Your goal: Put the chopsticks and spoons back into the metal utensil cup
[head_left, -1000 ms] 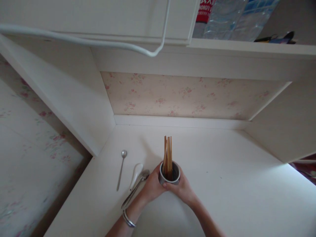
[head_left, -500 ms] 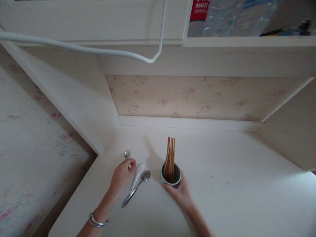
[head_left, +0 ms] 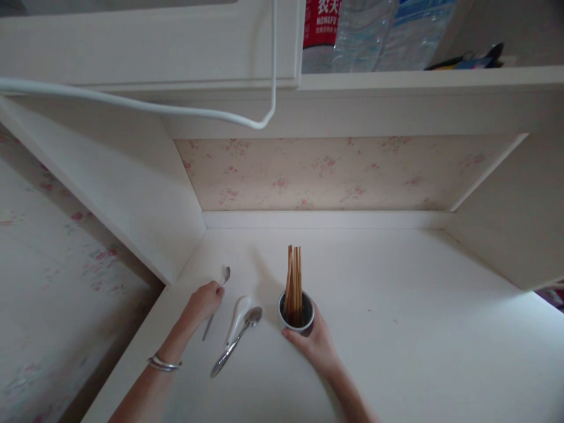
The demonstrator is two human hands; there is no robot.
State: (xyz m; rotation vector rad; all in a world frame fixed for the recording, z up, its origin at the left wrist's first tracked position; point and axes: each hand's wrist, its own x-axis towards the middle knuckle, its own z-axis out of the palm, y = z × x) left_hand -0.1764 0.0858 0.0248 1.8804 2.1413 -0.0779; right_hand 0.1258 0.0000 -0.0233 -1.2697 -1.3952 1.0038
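Observation:
My left hand (head_left: 206, 302) is closed around the middle of a thin metal spoon (head_left: 227, 274), whose bowl points away from me and whose handle end shows below the hand. To its right a white ceramic spoon (head_left: 238, 317) lies on the white tabletop (head_left: 352, 364). Beside that one lies a larger metal spoon (head_left: 238, 343) with a patterned handle. My right hand (head_left: 318, 343) grips the side of a round cup (head_left: 282, 314) with a pale rim and dark inside. Several wooden chopsticks (head_left: 294, 279) stand upright in the cup.
A raised board (head_left: 326, 220) runs along the back, with side panels (head_left: 110, 194) left and right. Overhead, a white cable (head_left: 176, 109) hangs across a cabinet door (head_left: 154, 53). Plastic water bottles (head_left: 365, 35) stand on the open shelf at upper right.
My left hand has closed on the thin metal spoon, which is now tilted and lifted slightly. My right hand stays on the cup. The whole view has shifted a little.

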